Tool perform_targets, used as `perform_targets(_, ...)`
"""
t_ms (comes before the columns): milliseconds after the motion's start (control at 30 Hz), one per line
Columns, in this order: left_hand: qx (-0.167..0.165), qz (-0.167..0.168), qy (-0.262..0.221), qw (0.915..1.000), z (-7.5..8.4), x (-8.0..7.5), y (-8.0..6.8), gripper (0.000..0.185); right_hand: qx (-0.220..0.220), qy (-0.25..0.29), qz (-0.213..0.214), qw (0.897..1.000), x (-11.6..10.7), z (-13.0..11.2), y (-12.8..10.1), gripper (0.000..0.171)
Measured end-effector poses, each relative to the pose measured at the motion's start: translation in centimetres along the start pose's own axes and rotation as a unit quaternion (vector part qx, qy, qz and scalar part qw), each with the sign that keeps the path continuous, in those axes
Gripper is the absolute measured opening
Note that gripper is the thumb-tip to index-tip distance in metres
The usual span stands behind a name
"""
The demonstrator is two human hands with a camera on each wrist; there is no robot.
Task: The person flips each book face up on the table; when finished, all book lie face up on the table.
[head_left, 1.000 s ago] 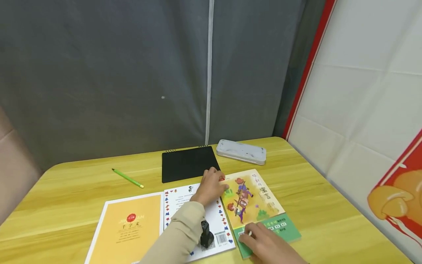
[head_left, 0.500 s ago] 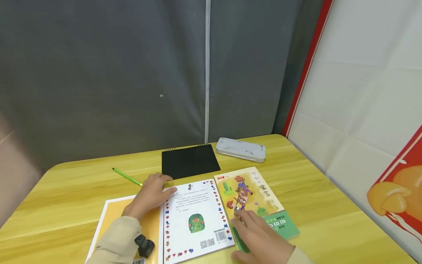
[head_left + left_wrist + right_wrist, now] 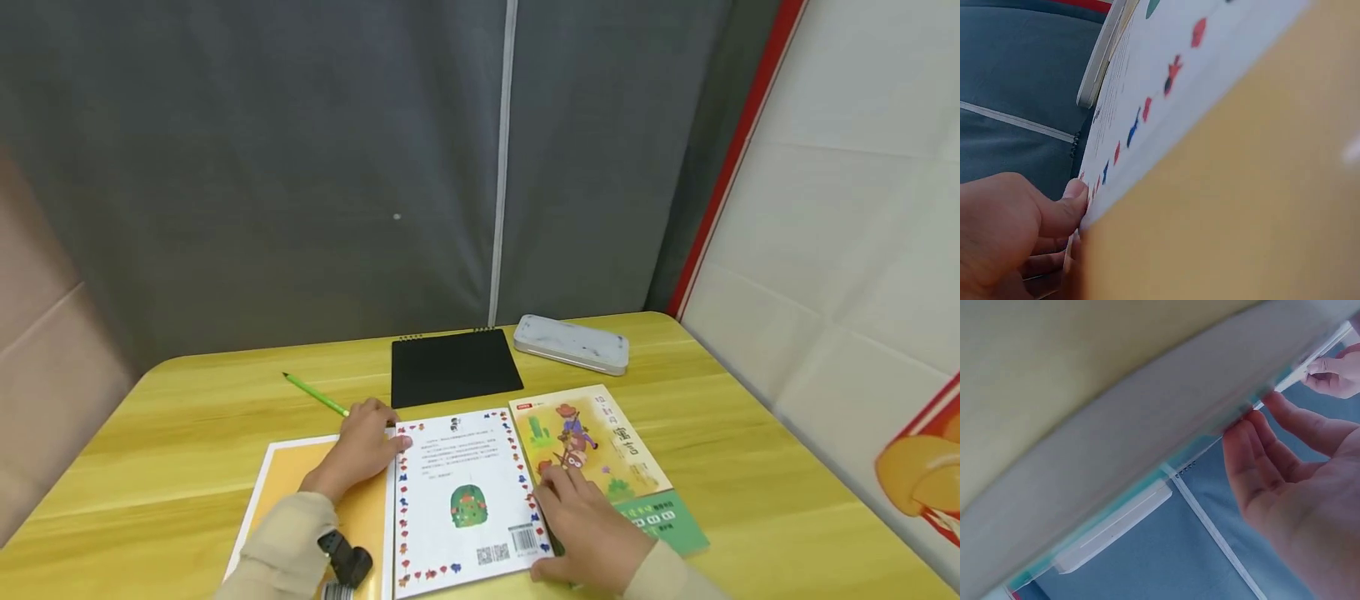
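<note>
A white book (image 3: 442, 492), back cover up with a border of small coloured figures, lies in the middle of the table. My left hand (image 3: 358, 450) is at its far left corner. In the left wrist view the thumb (image 3: 1074, 197) presses on the cover's edge and the other fingers are bent past it, pinching the corner. My right hand (image 3: 588, 525) lies over the yellow-and-green book (image 3: 630, 467), its fingertips touching the white book's right edge. Partly under my left arm is an orange book (image 3: 285, 475) with a white border.
Behind the books lies a black spiral notepad (image 3: 453, 367), with a pale pencil case (image 3: 572, 343) to its right. A green pencil (image 3: 315, 392) lies at the left. The wooden table (image 3: 757, 492) meets a grey curtain (image 3: 300, 208) at the back.
My left hand has gone from the white book's far right corner to its far left corner. My right hand has shifted left and up, to the white book's right edge. The view has turned slightly.
</note>
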State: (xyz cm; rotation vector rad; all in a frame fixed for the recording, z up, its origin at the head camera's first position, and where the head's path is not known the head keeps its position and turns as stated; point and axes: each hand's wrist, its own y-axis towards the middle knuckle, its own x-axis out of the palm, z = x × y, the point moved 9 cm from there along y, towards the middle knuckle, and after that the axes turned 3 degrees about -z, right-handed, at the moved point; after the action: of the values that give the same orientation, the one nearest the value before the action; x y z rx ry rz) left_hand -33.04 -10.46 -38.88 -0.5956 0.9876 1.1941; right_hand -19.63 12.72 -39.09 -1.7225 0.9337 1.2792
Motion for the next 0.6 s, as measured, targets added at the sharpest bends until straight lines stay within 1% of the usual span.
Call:
perform_targets(67,-0.013,0.008,-0.01,0.9998,0.3,-0.3,0.5,0.024,-0.003,-0.004,0.003,1.0,-0.2,-0.2,-0.1,0.088)
perform_targets(100,-0.022,0.008,-0.023,0.9995,0.5,-0.4,0.7,0.02,-0.006,-0.006,0.005,1.0,-0.2,-0.4,-0.1,0.088)
perform_targets(200,-0.045,-0.004,-0.088,0.9951,1.1,-1.2,1.0,0.014,-0.014,-0.008,0.013,1.0,-0.4,-0.7,-0.3,0.088)
perform_targets(233,-0.055,-0.009,-0.113,0.9921,1.3,-1.5,1.0,0.013,-0.017,-0.007,0.019,1.0,-0.4,-0.7,-0.4,0.089)
perform_targets(267,-0.066,-0.016,-0.146,0.987,1.4,-1.9,0.9,0.012,-0.018,-0.005,0.025,1.0,-0.5,-0.7,-0.4,0.09)
perform_targets(333,-0.087,-0.027,-0.225,0.9701,1.2,-2.4,0.6,0.011,-0.021,-0.001,0.039,0.999,-0.7,-0.9,-0.5,0.089)
perform_targets(400,-0.102,-0.026,-0.285,0.9528,0.8,-3.1,0.5,0.01,-0.021,0.012,0.057,0.998,-1.1,-1.0,-0.6,0.087)
perform_targets(467,-0.116,-0.027,-0.34,0.933,0.4,-3.4,0.4,0.011,-0.022,0.045,0.076,0.996,-1.9,-0.9,-0.7,0.08)
perform_targets(500,-0.121,-0.024,-0.359,0.9252,0.2,-3.6,0.4,0.012,-0.022,0.081,0.082,0.993,-2.3,-0.8,-0.8,0.074)
perform_targets(533,-0.13,-0.019,-0.371,0.9192,0.0,-3.6,0.4,0.014,-0.022,0.126,0.088,0.988,-2.8,-0.6,-1.0,0.069)
perform_targets(567,-0.135,-0.013,-0.383,0.9136,-0.2,-3.6,0.5,0.015,-0.025,0.182,0.094,0.979,-3.4,-0.4,-1.3,0.066)
perform_targets(600,-0.138,-0.009,-0.396,0.9079,-0.3,-3.4,0.6,0.017,-0.03,0.236,0.104,0.966,-4.0,-0.3,-1.6,0.063)
